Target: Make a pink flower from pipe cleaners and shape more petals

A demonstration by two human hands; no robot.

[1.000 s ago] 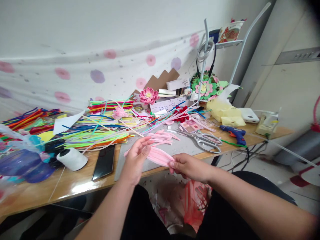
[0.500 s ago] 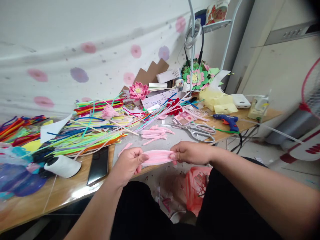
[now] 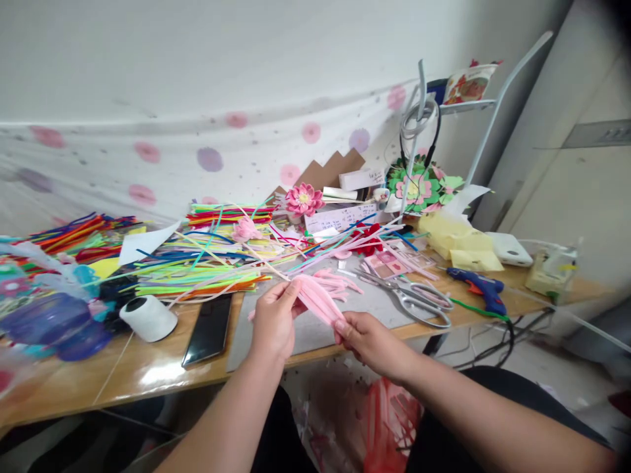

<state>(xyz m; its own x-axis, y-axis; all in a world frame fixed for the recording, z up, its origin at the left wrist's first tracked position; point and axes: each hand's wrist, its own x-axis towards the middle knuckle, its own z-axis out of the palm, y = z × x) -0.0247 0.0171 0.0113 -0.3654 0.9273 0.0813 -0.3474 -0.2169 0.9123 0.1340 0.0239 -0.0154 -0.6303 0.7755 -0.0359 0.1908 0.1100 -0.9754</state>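
Note:
A pink petal shape (image 3: 318, 301), made of fuzzy pipe cleaners laid side by side, is stretched between both hands above the front of the grey mat (image 3: 308, 338). My left hand (image 3: 276, 318) pinches its upper left end between thumb and fingers. The lower right end is gripped in the fingertips of my right hand (image 3: 365, 336). Behind the petal lies a pile of short pink pipe cleaner pieces (image 3: 340, 284), partly hidden by it. To the right rest silver scissors (image 3: 409, 301) with their handles toward me.
Many coloured pipe cleaners (image 3: 197, 279) cover the left and middle. A white thread cone (image 3: 148, 319) and a black phone (image 3: 207, 332) lie left of the mat. A blue glue gun (image 3: 480, 288) sits at right. Finished flowers (image 3: 304, 199) stand behind; a red bag (image 3: 389, 420) hangs below the table edge.
The petal has tilted from level to slanting, its left end now higher. Both hands have turned with it, keeping their hold. The camera view has shifted left and up.

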